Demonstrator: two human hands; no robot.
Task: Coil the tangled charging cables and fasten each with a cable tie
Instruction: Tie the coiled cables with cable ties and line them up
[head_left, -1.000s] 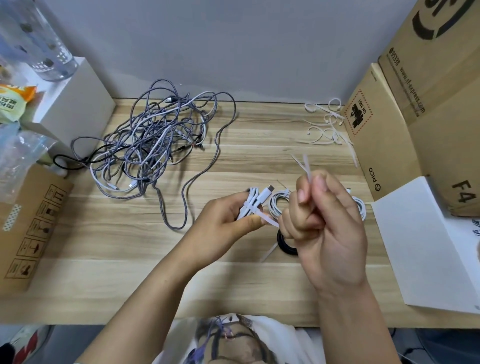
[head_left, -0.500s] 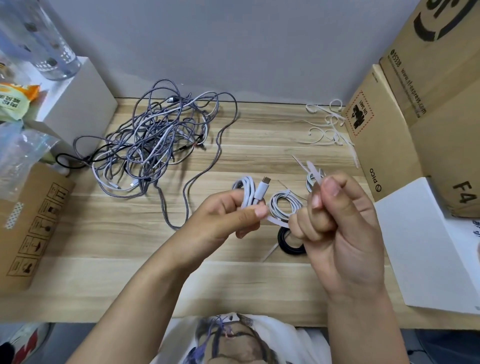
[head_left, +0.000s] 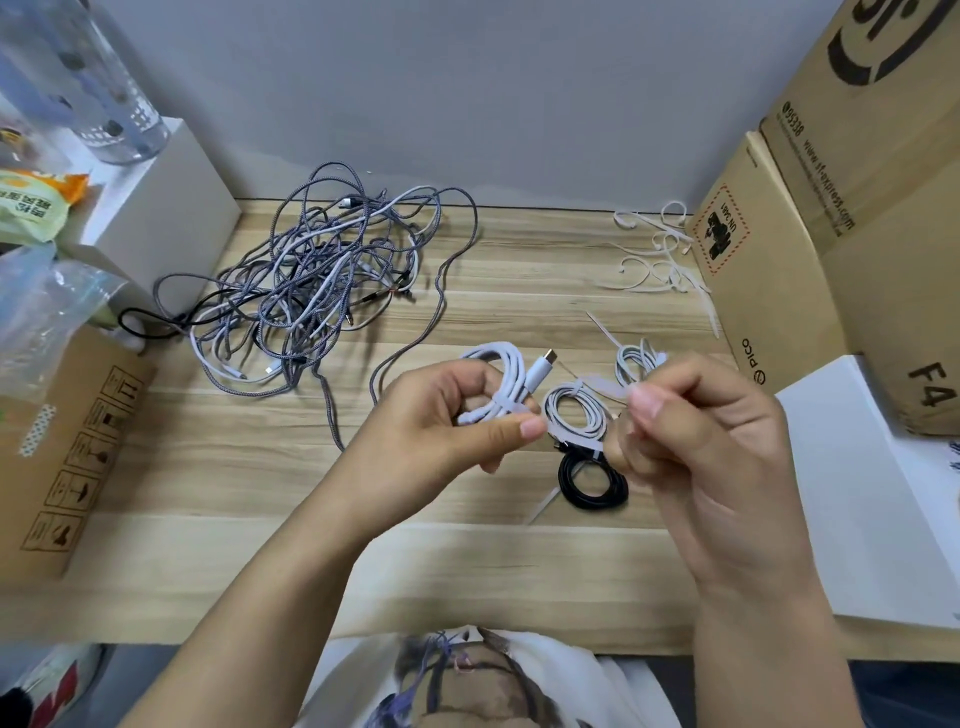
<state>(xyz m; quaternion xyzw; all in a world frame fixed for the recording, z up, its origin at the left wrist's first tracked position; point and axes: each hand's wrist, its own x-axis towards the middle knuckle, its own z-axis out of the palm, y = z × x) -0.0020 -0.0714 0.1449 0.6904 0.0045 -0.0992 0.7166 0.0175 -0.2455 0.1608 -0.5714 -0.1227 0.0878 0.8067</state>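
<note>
My left hand (head_left: 441, 431) grips a small coiled white cable (head_left: 493, 371) just above the wooden table (head_left: 467, 561); its USB-C plug (head_left: 544, 362) sticks out to the right. A white cable tie (head_left: 574, 442) wraps the coil and runs right into my right hand (head_left: 701, 447), which pinches its tail. Under my hands lie three tied coils: a white coil (head_left: 576, 421), a second white one (head_left: 635, 358) and a black coil (head_left: 592, 480). A tangled pile of grey, white and black cables (head_left: 322, 280) lies at the back left. Loose white cable ties (head_left: 657, 260) lie at the back right.
Cardboard boxes (head_left: 779, 249) stand along the right, with a white sheet (head_left: 857, 483) in front of them. On the left are a cardboard box (head_left: 67, 447), a white box (head_left: 161, 208), a clear bottle (head_left: 98, 78) and plastic bags (head_left: 36, 306). A wall closes the back.
My hands have drawn apart. The right hand moved right and down with the tie's tail. The left hand turned, so more of the coil and its plug shows.
</note>
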